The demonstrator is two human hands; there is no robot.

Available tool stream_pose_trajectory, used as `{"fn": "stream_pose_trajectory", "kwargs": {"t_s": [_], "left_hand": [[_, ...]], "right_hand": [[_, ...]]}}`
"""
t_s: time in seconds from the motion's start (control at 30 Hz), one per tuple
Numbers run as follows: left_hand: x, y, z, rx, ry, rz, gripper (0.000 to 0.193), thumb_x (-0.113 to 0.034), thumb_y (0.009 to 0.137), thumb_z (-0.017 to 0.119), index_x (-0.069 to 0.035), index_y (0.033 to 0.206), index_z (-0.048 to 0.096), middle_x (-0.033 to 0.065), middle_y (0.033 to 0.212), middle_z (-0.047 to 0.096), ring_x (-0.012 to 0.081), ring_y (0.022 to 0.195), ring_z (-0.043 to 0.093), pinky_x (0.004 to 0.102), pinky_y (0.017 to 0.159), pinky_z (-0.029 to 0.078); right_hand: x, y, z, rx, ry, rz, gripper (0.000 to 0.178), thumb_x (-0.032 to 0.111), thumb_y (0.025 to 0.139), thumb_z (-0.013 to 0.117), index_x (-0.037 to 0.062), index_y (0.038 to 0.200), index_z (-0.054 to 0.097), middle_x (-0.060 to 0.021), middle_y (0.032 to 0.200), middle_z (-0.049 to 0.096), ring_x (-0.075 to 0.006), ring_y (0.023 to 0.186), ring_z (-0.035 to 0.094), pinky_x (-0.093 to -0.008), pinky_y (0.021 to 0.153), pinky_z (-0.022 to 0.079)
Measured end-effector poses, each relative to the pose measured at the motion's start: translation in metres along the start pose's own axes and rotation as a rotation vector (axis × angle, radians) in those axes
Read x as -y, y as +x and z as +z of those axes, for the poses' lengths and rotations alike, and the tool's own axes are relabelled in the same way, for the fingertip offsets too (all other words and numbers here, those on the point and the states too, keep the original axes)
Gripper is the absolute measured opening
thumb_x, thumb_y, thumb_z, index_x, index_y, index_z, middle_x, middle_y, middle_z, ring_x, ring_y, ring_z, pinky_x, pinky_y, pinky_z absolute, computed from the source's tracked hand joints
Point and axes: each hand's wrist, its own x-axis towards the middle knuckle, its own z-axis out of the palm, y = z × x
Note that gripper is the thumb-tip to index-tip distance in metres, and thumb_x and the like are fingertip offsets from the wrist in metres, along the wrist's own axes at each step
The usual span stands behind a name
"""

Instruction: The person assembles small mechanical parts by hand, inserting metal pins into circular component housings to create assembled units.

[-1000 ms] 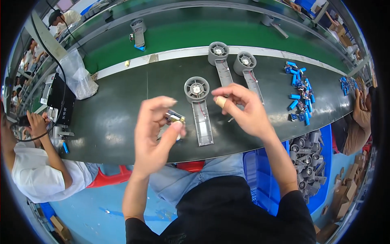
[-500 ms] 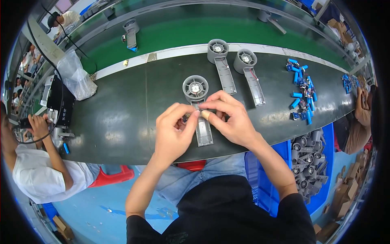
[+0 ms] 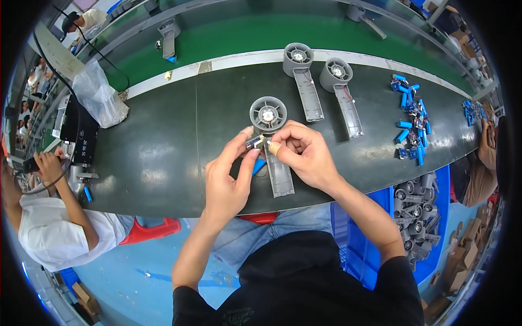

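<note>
Dark tabletop (image 3: 163, 157), factory line. Small metal-and-blue part (image 3: 254, 143) pinched narrow between my left hand (image 3: 231, 176) and right hand (image 3: 304, 155), directly above grey plastic fan housing (image 3: 270, 136); handle runs toward me.

clear plastic bag (image 3: 99, 98) bulging at table's left end, brown cardboard boxes (image 3: 472, 252) on floor lower right

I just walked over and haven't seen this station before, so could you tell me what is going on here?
A person at a dark conveyor belt is working on a grey fan housing with a long handle. The left hand and right hand meet just above its handle, pinching a small part between the fingertips. Two more grey housings lie farther up the belt, blue cylindrical cells are piled to the right, and a blue bin at the right side holds more grey housings.
</note>
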Motion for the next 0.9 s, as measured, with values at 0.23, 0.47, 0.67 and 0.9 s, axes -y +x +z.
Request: {"fn": "stream_pose_trajectory", "kwargs": {"t_s": [0.23,0.47,0.67,0.9], "left_hand": [[0.005,-0.001,0.001,-0.011,0.106,0.175,0.03,0.007,0.084,0.07,0.002,0.114,0.071,0.0146,0.104,0.073,0.0216,0.091,0.071,0.0293,0.078,0.056],[0.004,0.004,-0.006,0.05,0.162,0.218,0.031,0.009,0.086,0.068,0.001,0.115,0.071,0.014,0.111,0.069,0.0178,0.094,0.068,0.0273,0.082,0.054],[0.009,0.007,-0.01,0.115,0.131,0.224,0.032,0.009,0.084,0.069,-0.002,0.114,0.073,0.0111,0.107,0.068,0.0171,0.093,0.066,0.0264,0.08,0.053],[0.008,0.003,-0.005,-0.012,0.169,0.259,0.032,0.008,0.081,0.073,-0.002,0.111,0.074,0.0109,0.104,0.07,0.0193,0.087,0.069,0.0278,0.071,0.056]], "right_hand": [[0.003,-0.001,0.002,-0.006,0.009,0.012,0.005,0.002,0.094,0.064,-0.0028,0.094,0.065,0.0022,0.092,0.055,0.0,0.073,0.052,-0.0173,0.062,0.04],[0.002,0.002,-0.002,0.02,-0.028,0.007,0.009,0.004,0.092,0.066,-0.0038,0.096,0.068,0.0024,0.088,0.056,0.0001,0.069,0.047,-0.0193,0.058,0.037],[0.007,0.003,-0.01,0.101,-0.045,0.038,0.012,-0.002,0.092,0.063,-0.0048,0.102,0.068,0.0013,0.096,0.059,-0.0002,0.077,0.052,-0.0175,0.062,0.04],[0.011,0.002,-0.001,0.045,0.083,0.132,0.012,-0.002,0.092,0.061,-0.0043,0.101,0.068,0.0003,0.098,0.06,-0.0028,0.082,0.056,-0.0185,0.067,0.043]]}}
